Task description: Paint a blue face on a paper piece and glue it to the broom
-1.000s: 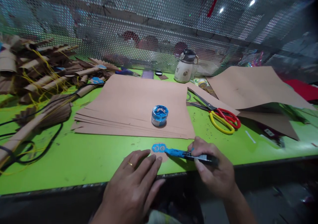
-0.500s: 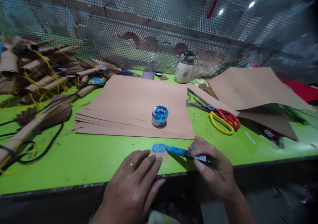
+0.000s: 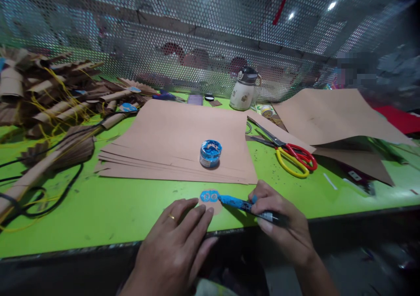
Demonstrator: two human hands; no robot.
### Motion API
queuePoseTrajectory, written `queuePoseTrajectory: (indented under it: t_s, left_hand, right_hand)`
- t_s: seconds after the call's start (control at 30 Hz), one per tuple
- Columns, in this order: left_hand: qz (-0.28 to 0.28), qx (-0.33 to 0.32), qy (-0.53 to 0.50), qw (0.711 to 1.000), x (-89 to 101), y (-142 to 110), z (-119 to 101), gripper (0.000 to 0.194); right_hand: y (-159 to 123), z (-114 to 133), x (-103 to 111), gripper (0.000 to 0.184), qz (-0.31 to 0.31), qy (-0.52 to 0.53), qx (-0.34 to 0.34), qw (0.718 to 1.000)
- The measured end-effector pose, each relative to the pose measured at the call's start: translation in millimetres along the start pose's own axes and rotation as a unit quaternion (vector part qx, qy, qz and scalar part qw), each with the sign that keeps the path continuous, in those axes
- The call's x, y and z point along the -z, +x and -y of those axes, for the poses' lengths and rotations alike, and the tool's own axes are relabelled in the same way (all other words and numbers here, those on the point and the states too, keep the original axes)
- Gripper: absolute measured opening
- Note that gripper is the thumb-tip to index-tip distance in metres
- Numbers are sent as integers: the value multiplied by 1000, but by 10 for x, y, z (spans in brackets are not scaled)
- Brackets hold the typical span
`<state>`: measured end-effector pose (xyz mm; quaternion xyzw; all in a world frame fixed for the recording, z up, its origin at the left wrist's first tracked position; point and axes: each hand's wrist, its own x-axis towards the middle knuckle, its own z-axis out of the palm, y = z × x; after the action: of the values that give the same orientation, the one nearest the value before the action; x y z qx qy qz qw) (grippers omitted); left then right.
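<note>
My left hand (image 3: 175, 239) lies flat at the table's front edge, its fingertips pressing on a small brown paper disc (image 3: 215, 208). The disc's upper part carries blue paint (image 3: 210, 196) with two ring-like shapes left in it. In my right hand (image 3: 285, 224) is a marker pen (image 3: 243, 204), its front half smeared with blue paint. The pen's tip touches or hovers at the right end of the painted patch; which one, I cannot tell. Beyond the disc, an open jar of blue paint (image 3: 210, 154) stands on a stack of brown paper sheets (image 3: 170, 130).
Red-and-yellow-handled scissors (image 3: 292, 158) lie right of the stack. A white jug with a black lid (image 3: 243, 89) stands behind, before a perforated metal screen (image 3: 138, 38). Paper rolls with yellow strings (image 3: 49, 90) pile up at left; a large curved paper sheet (image 3: 324, 116) is at right.
The pen has turned slightly in my right hand, and its tip has dropped a little along the right end of the blue patch. My left hand stays put.
</note>
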<state>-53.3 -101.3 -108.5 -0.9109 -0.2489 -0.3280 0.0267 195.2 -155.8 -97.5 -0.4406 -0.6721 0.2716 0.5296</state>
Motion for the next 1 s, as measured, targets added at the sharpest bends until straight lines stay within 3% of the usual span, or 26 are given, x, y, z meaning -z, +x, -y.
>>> queuePoseTrajectory:
  t_s: [0.63, 0.8, 1.0]
  left_hand:
    - [10, -1, -12, 1000, -17, -10, 0, 36]
    - [5, 4, -10, 1000, -13, 5, 3, 33]
    - [4, 8, -9, 1000, 1, -3, -7, 32]
  right_hand:
    - [-9, -28, -2, 17, -1, 29, -5, 1000]
    - [-4, -32, -9, 18, -31, 19, 2, 999]
    - [-30, -15, -17, 17, -31, 30, -25, 999]
